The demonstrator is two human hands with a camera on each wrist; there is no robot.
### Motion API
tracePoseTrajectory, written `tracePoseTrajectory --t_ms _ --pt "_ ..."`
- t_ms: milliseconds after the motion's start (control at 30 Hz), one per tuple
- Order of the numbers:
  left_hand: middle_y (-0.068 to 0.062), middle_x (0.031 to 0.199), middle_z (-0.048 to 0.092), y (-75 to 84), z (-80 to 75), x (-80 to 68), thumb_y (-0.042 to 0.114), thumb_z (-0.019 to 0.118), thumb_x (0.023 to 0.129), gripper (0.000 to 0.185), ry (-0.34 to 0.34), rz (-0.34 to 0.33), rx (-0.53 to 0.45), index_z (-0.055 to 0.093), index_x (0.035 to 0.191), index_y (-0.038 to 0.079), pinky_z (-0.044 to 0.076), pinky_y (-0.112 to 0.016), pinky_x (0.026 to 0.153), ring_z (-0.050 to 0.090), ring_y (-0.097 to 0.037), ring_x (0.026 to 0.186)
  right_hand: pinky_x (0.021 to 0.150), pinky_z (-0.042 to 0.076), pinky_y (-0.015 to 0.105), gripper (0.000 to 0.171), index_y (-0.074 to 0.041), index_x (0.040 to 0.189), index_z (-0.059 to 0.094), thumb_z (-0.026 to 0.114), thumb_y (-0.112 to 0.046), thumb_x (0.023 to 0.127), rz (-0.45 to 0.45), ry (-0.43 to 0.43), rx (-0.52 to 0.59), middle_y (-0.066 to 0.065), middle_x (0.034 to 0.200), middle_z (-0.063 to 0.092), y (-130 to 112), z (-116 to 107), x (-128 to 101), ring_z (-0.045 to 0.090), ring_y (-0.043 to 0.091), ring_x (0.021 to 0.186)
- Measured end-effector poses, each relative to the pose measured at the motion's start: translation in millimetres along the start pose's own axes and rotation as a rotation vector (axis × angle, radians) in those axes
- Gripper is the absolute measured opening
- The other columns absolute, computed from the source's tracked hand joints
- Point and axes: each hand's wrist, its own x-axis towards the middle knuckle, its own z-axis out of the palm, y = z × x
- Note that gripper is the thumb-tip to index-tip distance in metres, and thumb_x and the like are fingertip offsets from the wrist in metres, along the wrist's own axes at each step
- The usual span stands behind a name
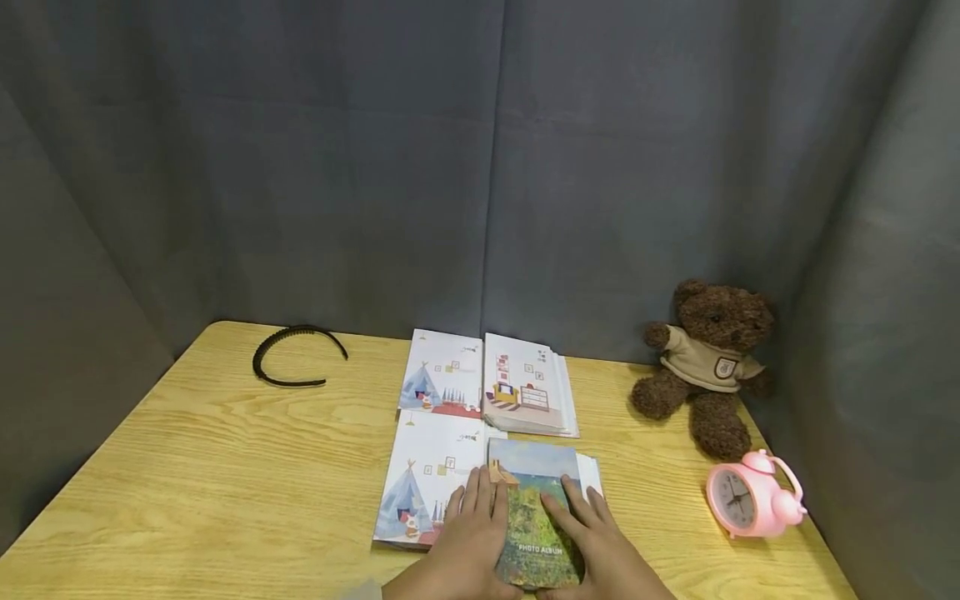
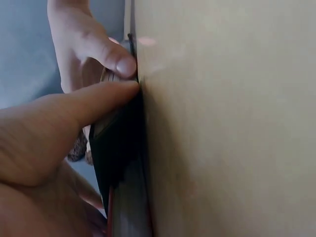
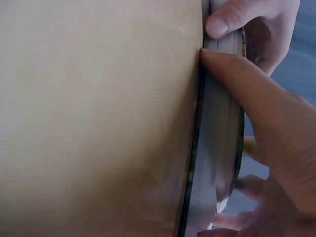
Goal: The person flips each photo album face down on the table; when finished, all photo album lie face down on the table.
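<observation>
A photo album with a painted green, yellow and blue cover lies at the table's near edge. My left hand holds its left side, and my right hand holds its right side. The fingers lie over the cover and sides. Both thumbs press the near edge, as the left wrist view and the right wrist view show at the page block. White pages or a cover stick out beyond the album's right side. Left of it lies a white illustrated book with a blue tent, partly under my left fingers.
Behind lie two more white illustrated books, a tent one and a furniture one. A black headband is at the back left. On the right are a brown teddy bear and a pink alarm clock. Grey curtains surround the table.
</observation>
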Motion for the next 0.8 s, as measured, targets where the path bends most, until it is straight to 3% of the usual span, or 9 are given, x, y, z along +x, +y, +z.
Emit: tracePoseTrajectory --t_ms 267,467,567,800 --pt "-0.032 0.159 0.012 -2.6 7.9 -12.6 0.056 0.085 0.069 0.123 0.028 0.010 -0.226 0.023 0.152 -0.010 0.015 -0.064 0.112 0.009 -0.045 0.147 0.079 0.038 0.079 0.104 -0.005 0.153 0.038 0.078 -0.061 0.075 -0.009 -0.006 -0.038 0.034 0.155 0.022 -4 3 -13 0.021 0.073 0.126" --pt "-0.031 0.159 0.009 -7.2 10.2 -14.6 0.064 0.070 0.081 0.113 0.103 0.139 -0.400 0.016 0.157 0.001 0.012 -0.072 0.107 0.015 -0.047 0.146 0.079 0.038 0.079 0.098 -0.003 0.150 0.042 0.079 -0.057 0.076 0.031 0.012 0.002 0.034 0.154 0.025 -4 -1 -14 0.024 0.072 0.127" --pt "-0.029 0.161 0.002 -10.0 11.6 -14.2 0.074 0.060 0.081 0.114 0.127 0.214 -0.471 0.011 0.160 0.009 0.012 -0.076 0.103 0.020 -0.048 0.144 0.081 0.037 0.080 0.098 -0.002 0.150 0.041 0.080 -0.054 0.077 0.007 0.043 0.039 0.036 0.153 0.024 -3 0 -14 0.024 0.072 0.126" --pt "-0.027 0.160 -0.014 -15.1 2.5 -11.5 0.067 0.066 0.081 0.115 0.095 0.327 -0.625 0.001 0.161 0.016 0.015 -0.078 0.100 0.014 -0.050 0.144 0.081 0.037 0.080 0.099 0.000 0.152 0.036 0.078 -0.054 0.080 -0.128 0.133 0.169 0.043 0.150 0.021 1 4 -12 0.025 0.072 0.125"
